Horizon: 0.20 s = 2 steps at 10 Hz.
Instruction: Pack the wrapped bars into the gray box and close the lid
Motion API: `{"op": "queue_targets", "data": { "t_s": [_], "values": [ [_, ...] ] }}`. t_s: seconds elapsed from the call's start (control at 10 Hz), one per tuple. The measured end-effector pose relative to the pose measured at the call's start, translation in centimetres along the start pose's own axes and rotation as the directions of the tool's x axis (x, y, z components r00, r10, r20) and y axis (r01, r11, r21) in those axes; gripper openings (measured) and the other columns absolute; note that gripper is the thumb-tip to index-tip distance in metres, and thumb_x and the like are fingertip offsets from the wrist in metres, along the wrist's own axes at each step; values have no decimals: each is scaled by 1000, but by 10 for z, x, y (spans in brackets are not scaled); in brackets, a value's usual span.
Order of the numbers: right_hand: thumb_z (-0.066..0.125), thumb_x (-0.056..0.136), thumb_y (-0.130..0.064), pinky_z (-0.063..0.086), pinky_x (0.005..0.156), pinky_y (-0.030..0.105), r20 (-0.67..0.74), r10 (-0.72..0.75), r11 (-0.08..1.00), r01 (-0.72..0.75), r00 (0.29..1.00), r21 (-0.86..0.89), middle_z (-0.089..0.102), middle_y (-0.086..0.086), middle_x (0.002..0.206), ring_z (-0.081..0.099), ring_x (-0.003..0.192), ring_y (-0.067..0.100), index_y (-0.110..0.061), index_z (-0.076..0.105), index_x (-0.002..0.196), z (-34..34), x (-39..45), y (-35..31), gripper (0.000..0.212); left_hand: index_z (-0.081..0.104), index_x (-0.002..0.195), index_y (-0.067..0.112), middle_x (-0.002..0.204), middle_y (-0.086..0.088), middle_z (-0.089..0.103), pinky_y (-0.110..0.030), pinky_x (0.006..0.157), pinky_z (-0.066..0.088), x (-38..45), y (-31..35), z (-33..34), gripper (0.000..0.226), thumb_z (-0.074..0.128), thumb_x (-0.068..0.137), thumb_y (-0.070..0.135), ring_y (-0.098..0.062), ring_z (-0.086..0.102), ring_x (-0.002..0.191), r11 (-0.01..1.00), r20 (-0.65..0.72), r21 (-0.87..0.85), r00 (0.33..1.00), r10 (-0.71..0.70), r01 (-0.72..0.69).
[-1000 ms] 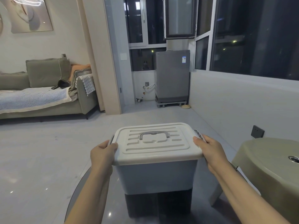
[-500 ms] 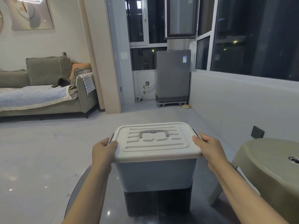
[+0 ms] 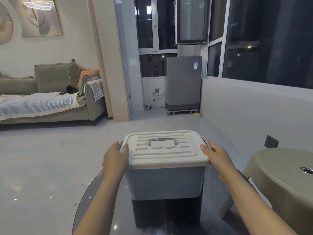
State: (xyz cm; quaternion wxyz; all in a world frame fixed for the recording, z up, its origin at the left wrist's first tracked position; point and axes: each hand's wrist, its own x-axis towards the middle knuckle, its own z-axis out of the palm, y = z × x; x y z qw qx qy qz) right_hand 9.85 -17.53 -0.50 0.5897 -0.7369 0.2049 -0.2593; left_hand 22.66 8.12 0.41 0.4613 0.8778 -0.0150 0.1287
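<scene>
two bare forearms reach forward over a dark, glossy round glass table (image 3: 105, 192), on which a gray rectangular plastic box (image 3: 165, 182) stands upright, its reflection showing dark in the surface beneath it. a white ribbed plastic lid (image 3: 165, 152) sits flat on the box, with a gray folding handle (image 3: 163, 141) lying down at its centre. the left hand (image 3: 115, 157) presses against the lid's left edge, fingers curled over the side latch and thumb resting on top; the right hand (image 3: 215, 154) does the same on the right edge, fingers wrapped down over that latch. the wrapped bars are not visible with the lid on. just to the right stands an olive green plastic stool (image 3: 279, 175). farther off, across the pale tiled floor, a gray washing machine (image 3: 183, 82) stands by dark windows, and a gray-green fabric sofa (image 3: 50, 99) lies at the left.
</scene>
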Motion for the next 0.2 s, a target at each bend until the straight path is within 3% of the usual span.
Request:
{"op": "queue_targets", "data": {
  "t_s": [0.1, 0.2],
  "values": [
    [50, 91, -24, 43, 68, 25, 20, 30, 997, -28, 999, -74, 65, -3, 104, 58, 89, 13, -15, 62, 116, -2, 0, -3, 29, 55, 124, 9, 125, -11, 61, -44, 103, 32, -9, 17, 6, 42, 38, 96, 35, -32, 53, 117, 946, -39, 284, 984, 172, -154],
    [52, 90, -19, 39, 95, 33, -83, 67, 996, -71, 994, -46, 53, 4, 134, 51, 117, 20, -10, 47, 135, -9, 2, -15, 47, 46, 137, 12, 139, -9, 51, -44, 112, 18, -12, 43, 20, 47, 37, 97, 36, -26, 42, 132, 890, 46, 356, 956, 289, -286]
  ]
}}
